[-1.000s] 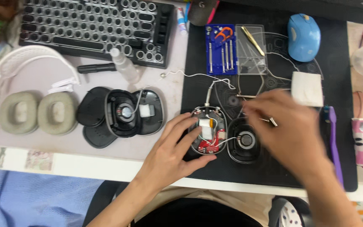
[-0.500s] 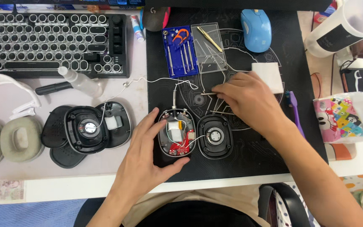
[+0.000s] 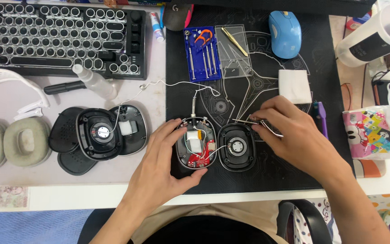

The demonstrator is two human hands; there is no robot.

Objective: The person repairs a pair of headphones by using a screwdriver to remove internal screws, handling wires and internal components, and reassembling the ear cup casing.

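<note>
An opened headphone ear cup [image 3: 196, 145] with a red circuit board and white battery lies on the black desk mat [image 3: 267, 176]. My left hand [image 3: 163, 167] cups it from the left and below, thumb under its lower edge. Beside it on the right lies the black speaker half [image 3: 236, 147], joined by a thin white wire. My right hand [image 3: 290, 131] pinches metal tweezers [image 3: 259, 123] just above the speaker half, tips pointing left. A second dismantled ear cup [image 3: 104, 132] lies to the left.
A round-key keyboard [image 3: 55, 36] sits at the back left, a spray bottle [image 3: 95, 82] below it. A blue screwdriver kit [image 3: 202, 53], a clear case [image 3: 233, 50], a blue mouse [image 3: 285, 34], a white pad [image 3: 295, 86], a tissue pack [image 3: 376, 131], grey ear cushions [image 3: 12, 143].
My right hand moved from over the ear cup out to the right and now holds the tweezers above the speaker half. The camera view shifted left. My left hand stays on the ear cup.
</note>
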